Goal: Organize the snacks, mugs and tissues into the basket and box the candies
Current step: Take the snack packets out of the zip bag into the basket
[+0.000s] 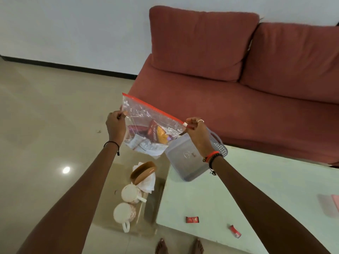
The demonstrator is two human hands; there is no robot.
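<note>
Sofa (238,88) behind bag (146,125), basket (192,162)

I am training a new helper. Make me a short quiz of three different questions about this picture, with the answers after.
1. True or false: both mugs are already inside the basket.
2. Which part of the zip bag does the right hand pinch? A) the bottom corner B) the slider end of the red zip strip C) the middle of the clear side
3. How many small red candies lie on the pale table?

Key
1. False: they stand on the lower glass surface beside the table.
2. B; the left hand holds the opposite side.
3. Two.
</note>
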